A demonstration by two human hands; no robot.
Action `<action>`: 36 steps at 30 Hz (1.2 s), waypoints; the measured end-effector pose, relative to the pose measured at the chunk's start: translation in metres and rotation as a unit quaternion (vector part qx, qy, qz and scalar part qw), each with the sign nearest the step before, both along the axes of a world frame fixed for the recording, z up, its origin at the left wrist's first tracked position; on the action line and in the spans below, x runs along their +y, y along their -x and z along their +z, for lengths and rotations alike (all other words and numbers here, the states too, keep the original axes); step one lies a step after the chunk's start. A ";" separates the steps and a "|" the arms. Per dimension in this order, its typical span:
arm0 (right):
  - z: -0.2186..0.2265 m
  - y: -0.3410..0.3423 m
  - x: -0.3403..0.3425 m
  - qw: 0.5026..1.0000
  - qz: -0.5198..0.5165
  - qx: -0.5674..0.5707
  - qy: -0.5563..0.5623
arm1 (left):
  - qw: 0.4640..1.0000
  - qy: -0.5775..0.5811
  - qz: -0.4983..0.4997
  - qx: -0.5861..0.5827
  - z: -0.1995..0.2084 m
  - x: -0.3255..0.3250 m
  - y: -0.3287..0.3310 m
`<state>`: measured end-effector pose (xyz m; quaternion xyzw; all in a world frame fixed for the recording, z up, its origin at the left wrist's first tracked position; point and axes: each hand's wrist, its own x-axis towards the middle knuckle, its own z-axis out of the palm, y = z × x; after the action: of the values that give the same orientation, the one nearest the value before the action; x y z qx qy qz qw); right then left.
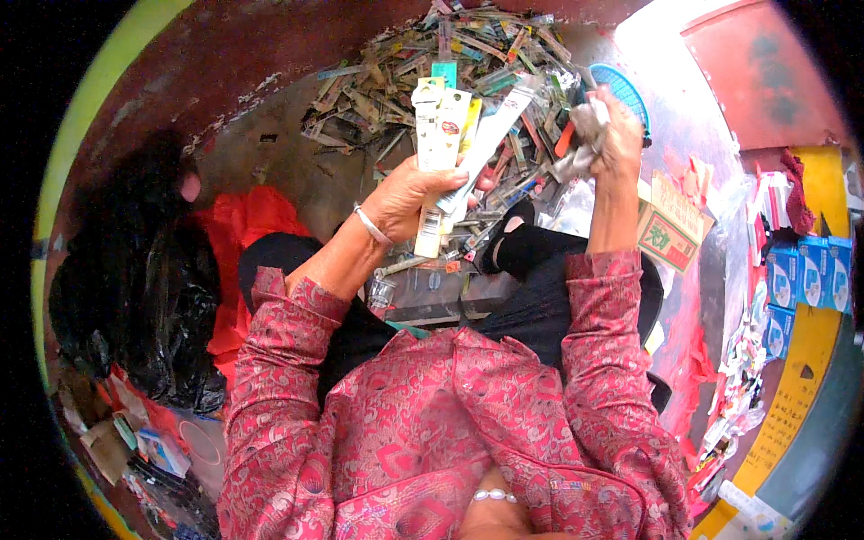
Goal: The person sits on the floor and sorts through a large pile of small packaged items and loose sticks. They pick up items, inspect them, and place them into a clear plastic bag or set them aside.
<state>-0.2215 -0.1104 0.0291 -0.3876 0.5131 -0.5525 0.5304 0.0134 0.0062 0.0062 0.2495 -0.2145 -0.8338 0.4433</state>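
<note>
My left hand point(407, 200) is closed round a fanned bunch of long, flat packages point(437, 128), cream and white with yellow and pale blue parts. They stand upright in the grip, and a barcode shows below the thumb. My right hand point(619, 135) is raised at the right, smeared by motion. Crumpled silvery-grey material point(587, 126) covers or sits at its fingers; I cannot tell whether it is held or worn. A small orange piece point(564, 140) shows beside it. Just behind this hand is a blue plastic basket point(627, 88), partly hidden.
A large heap of narrow flat packages point(387, 85) covers the floor ahead. Black plastic bags point(135, 279) and red plastic point(256, 220) lie at the left. To the right are a cardboard box piece point(673, 225), blue boxes point(810, 272) and a red panel point(760, 72).
</note>
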 end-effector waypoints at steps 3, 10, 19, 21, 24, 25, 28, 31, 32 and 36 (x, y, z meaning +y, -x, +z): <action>0.014 -0.023 0.024 0.951 0.262 -0.146 -0.070 | 0.998 -0.009 -0.022 0.057 -0.003 0.000 0.000; -0.005 -0.039 0.025 0.935 0.269 -0.211 -0.096 | 0.997 -0.028 -0.060 0.042 -0.004 0.006 0.004; 0.001 -0.036 0.031 0.964 0.203 -0.133 -0.109 | 0.997 -0.060 0.004 -0.054 0.003 -0.003 0.005; -0.009 -0.036 0.029 0.970 0.206 -0.070 -0.106 | 0.999 -0.024 -0.014 -0.024 0.002 -0.003 0.005; 0.002 -0.048 0.037 0.978 0.179 -0.021 -0.109 | 0.999 0.013 0.004 -0.050 0.002 0.001 0.008; -0.004 -0.046 0.034 0.983 0.167 0.009 -0.081 | 0.997 0.028 0.010 -0.073 0.001 0.001 0.009; -0.003 -0.041 0.028 0.984 0.010 0.177 0.019 | 0.993 0.017 0.027 -0.110 0.001 -0.001 0.008; 0.020 -0.057 0.042 0.889 -0.129 0.353 0.262 | 0.990 0.023 0.051 -0.127 -0.002 -0.001 0.007; 0.029 -0.071 0.056 0.867 -0.104 0.374 0.314 | 0.991 0.020 0.048 -0.123 -0.001 0.000 0.010; 0.004 -0.087 0.056 0.723 0.049 0.499 0.475 | 0.977 0.090 0.009 -0.192 -0.010 0.002 0.009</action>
<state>-0.1348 -0.0548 0.0328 -0.8332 0.3541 -0.4237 -0.0291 0.0049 0.0077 -0.0036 0.3660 -0.3669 -0.7438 0.4222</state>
